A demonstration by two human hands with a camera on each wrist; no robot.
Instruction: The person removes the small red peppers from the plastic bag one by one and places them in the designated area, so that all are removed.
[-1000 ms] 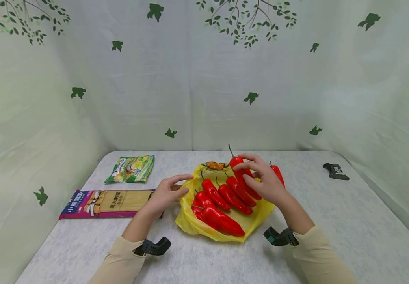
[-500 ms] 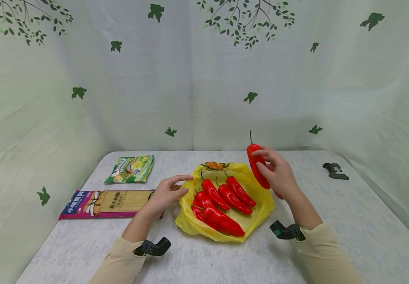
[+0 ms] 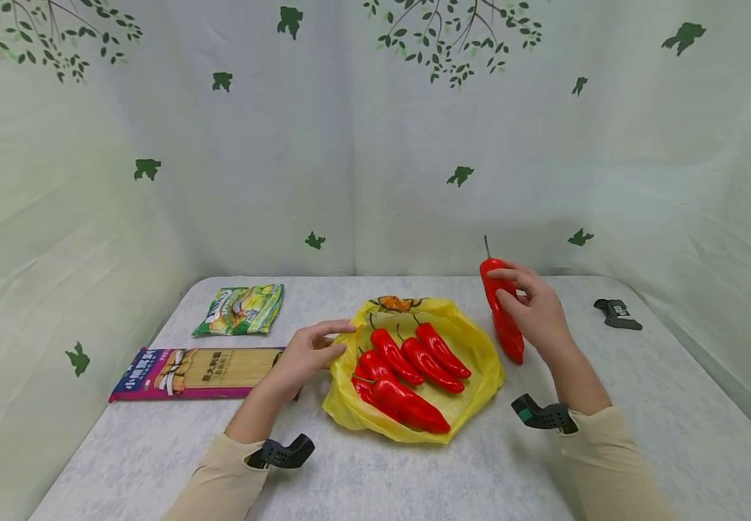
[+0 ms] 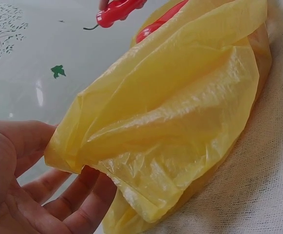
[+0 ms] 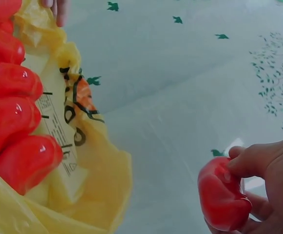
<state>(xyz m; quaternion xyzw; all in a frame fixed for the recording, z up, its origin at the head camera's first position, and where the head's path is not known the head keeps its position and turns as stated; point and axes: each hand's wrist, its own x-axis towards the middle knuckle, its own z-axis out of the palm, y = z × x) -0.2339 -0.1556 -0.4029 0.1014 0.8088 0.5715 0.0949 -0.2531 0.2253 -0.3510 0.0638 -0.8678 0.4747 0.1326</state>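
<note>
My right hand (image 3: pixel 535 304) holds a red chili pepper (image 3: pixel 491 286) by its side, just right of the yellow plastic bag (image 3: pixel 480 394). Its thin stem points up and away. In the right wrist view, thumb and fingers pinch this pepper (image 5: pixel 219 195). Below it in the head view, more red overlaps where another pepper lay earlier, mostly hidden. Several red peppers (image 3: pixel 430 365) lie in the spread-open bag. At the bag's left rim is my left hand (image 3: pixel 310 354); in the left wrist view its thumb and fingers hold the bag's edge (image 4: pixel 68 151).
A long pack of dry noodles (image 3: pixel 213 373) lies left, partly behind my left hand. Behind it is a green and yellow packet (image 3: pixel 242 311). A small black item (image 3: pixel 618 315) sits at the far right. A pale curtain with leaf prints (image 3: pixel 395 217) surrounds the table (image 3: pixel 362 477).
My right hand has carried the pepper out from above the bag to its right side, over the pepper lying there. My left hand has stayed at the bag's rim.
</note>
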